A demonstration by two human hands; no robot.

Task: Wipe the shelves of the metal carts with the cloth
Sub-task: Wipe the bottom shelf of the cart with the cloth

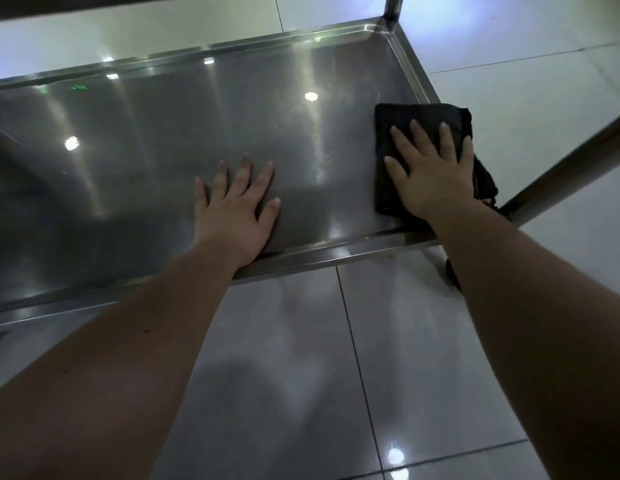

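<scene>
cloth (405,133): black, folded, flat | shelf (163,150): shiny steel, cloth at right end

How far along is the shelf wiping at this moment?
Done: cannot tell; the shelf gleams all over. In hand: the right hand presses the black cloth flat at the shelf's right end; the left hand rests on bare metal. Left: probably the stretch leftward.

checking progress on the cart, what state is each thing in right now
cloth: folded, flat on shelf near right end, one edge over the rim
right hand: fingers straight, pressing on cloth
left hand: flat on bare shelf, holding nothing
shelf: glossy, reflecting lights, faint streaks
</scene>
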